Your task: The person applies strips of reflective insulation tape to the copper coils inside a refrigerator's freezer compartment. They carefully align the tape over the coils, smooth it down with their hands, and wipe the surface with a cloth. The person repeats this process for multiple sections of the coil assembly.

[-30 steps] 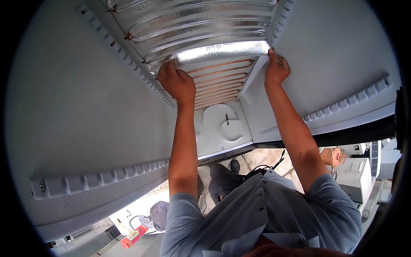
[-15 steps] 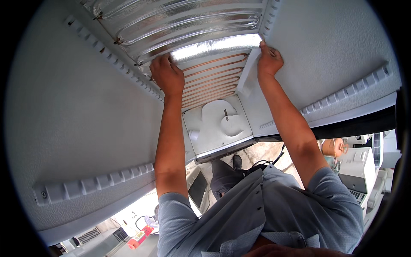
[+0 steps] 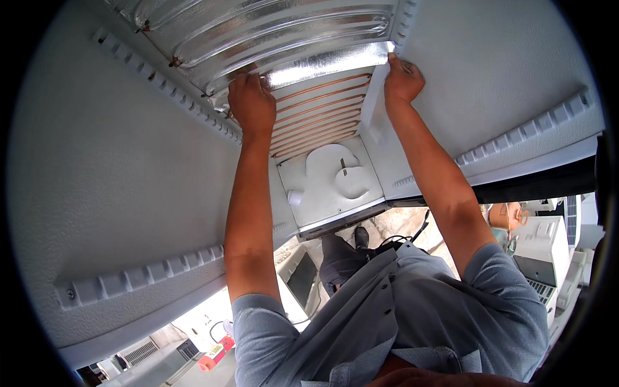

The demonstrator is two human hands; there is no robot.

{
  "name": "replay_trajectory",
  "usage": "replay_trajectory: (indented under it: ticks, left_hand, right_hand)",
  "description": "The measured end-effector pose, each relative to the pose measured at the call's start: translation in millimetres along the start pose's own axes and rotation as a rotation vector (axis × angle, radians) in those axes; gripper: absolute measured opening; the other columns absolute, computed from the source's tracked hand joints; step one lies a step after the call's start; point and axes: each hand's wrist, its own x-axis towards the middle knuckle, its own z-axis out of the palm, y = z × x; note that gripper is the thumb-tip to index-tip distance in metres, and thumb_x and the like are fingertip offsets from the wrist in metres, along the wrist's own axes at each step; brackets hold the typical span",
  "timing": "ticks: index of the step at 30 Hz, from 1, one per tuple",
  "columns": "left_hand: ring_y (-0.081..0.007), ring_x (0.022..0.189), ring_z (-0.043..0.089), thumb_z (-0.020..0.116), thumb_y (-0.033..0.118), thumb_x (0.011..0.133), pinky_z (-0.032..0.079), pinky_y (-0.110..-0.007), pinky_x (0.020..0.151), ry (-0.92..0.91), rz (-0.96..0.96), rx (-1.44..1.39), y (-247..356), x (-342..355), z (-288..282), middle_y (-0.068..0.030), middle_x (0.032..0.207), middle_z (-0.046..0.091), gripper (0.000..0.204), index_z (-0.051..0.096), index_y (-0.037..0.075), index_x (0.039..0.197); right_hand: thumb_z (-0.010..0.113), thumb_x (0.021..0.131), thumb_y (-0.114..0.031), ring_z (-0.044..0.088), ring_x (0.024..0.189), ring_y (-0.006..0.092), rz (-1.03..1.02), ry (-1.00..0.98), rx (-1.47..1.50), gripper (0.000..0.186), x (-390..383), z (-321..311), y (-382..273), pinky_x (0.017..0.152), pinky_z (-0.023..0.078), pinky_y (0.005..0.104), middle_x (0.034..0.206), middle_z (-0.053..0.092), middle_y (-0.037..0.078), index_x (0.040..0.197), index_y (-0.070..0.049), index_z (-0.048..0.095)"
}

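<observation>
left grip (image 3: 251, 106) and right grip (image 3: 404, 80), seemingly on silvery foil strip (image 3: 329, 63)

Between the left hand (image 3: 252, 106) and the right hand (image 3: 404, 79), the foil strip (image 3: 329, 63) is bright silver, glaring almost white. Beyond the hands, the foil covering (image 3: 290, 35) is duller silver, patterned with raised, curving bands. On the near side of the strip, the bare tubes (image 3: 329, 99) make copper-orange parallel lines against pale grey. The left wall (image 3: 129, 193), outward of the left hand, is pale grey with a fine pebbled grain; the notched rail (image 3: 148, 276) below that hand is light grey. Nearer than both hands, the shirt (image 3: 351, 329) is blue-grey with dark buttons, and the shoe (image 3: 362, 237) is black.
</observation>
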Motion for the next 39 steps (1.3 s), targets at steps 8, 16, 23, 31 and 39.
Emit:
replay_trajectory:
  ticks: [8,16,23,31,39]
  left_hand:
    - [-0.0363,0.106,0.058,0.059,-0.005,0.081,0.048,-0.047,0.093,-0.084,0.141,-0.097,10,-1,5,-0.0164,0.113,0.063,0.032,0.069,0.000,0.111]
    - [-0.0368,0.105,0.059,0.062,-0.005,0.078,0.048,-0.048,0.092,-0.051,0.227,-0.124,7,0,9,-0.0146,0.112,0.063,0.033,0.069,0.002,0.109]
    - [-0.0365,0.105,0.058,0.060,-0.006,0.080,0.047,-0.048,0.091,-0.110,0.237,-0.099,0,5,6,-0.0151,0.111,0.062,0.029,0.070,0.001,0.106]
    - [-0.0371,0.100,0.058,0.062,-0.004,0.072,0.047,-0.049,0.087,-0.090,0.323,-0.137,-9,10,10,-0.0140,0.109,0.063,0.035,0.069,0.003,0.106]
    - [-0.0330,0.094,0.060,0.062,0.011,0.083,0.049,-0.045,0.081,-0.002,-0.063,-0.088,7,-14,8,-0.0121,0.103,0.065,0.019,0.070,0.003,0.099]
  right_hand:
    - [0.085,0.080,-0.023,0.067,0.074,0.0187,0.034,0.013,0.060,0.028,1,5,1,0.073,0.053,0.0335,0.081,0.073,0.011,0.081,0.002,0.072]
    - [0.088,0.075,-0.014,0.066,0.088,0.0182,0.335,0.066,0.288,0.045,-15,18,-2,0.081,0.051,0.0301,0.100,0.071,0.011,0.107,0.007,0.065]
    - [0.089,0.072,-0.014,0.067,0.094,0.0241,0.456,0.154,0.391,0.050,-16,25,6,0.088,0.052,0.0349,0.102,0.071,0.013,0.111,0.006,0.065]
    - [0.086,0.079,-0.014,0.063,0.100,0.0224,0.602,-0.046,0.425,0.037,-10,4,15,0.091,0.048,0.0355,0.108,0.070,0.011,0.109,0.001,0.071]
    - [0.081,0.085,-0.013,0.062,0.087,0.0134,0.256,-0.157,0.334,0.023,-8,-20,8,0.084,0.048,0.0274,0.094,0.071,0.004,0.101,0.002,0.075]
